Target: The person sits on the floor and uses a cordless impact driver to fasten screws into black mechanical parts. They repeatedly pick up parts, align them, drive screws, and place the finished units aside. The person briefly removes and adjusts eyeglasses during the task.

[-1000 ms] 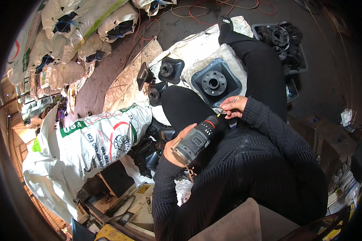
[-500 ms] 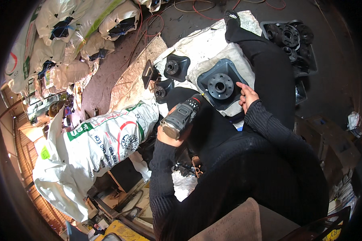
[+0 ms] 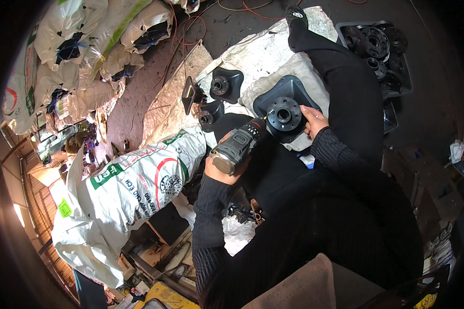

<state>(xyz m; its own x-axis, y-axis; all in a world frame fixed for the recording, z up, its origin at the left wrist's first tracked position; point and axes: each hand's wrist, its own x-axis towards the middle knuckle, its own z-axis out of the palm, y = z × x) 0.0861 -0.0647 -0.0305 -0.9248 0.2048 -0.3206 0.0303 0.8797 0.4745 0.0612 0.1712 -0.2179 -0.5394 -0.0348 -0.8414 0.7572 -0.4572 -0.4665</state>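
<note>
My left hand (image 3: 222,172) is wrapped round a grey and black cordless drill (image 3: 236,147), whose slim bit points toward a round black flange (image 3: 286,123). This flange has a raised centre collar and a ring of holes. It sits on a dark square base (image 3: 277,88) with flared, rounded corners, on a padded white sack (image 3: 314,91) between my legs. My right hand (image 3: 316,122) has its thumb and fingertips at the flange's right edge, gripping it. The bit's tip is by the flange's left edge; whether they touch I cannot tell.
Several similar black flanged parts (image 3: 226,85) stand to the left on white sheeting. A dark crate (image 3: 404,72) of black round parts is at the far right. A full white printed sack (image 3: 149,172) lies left of my arm. Red hoses (image 3: 201,26) cross the floor behind.
My right fingers have come in from just beside the flange to its right edge. The drill has shifted slightly right, its bit nearer the flange.
</note>
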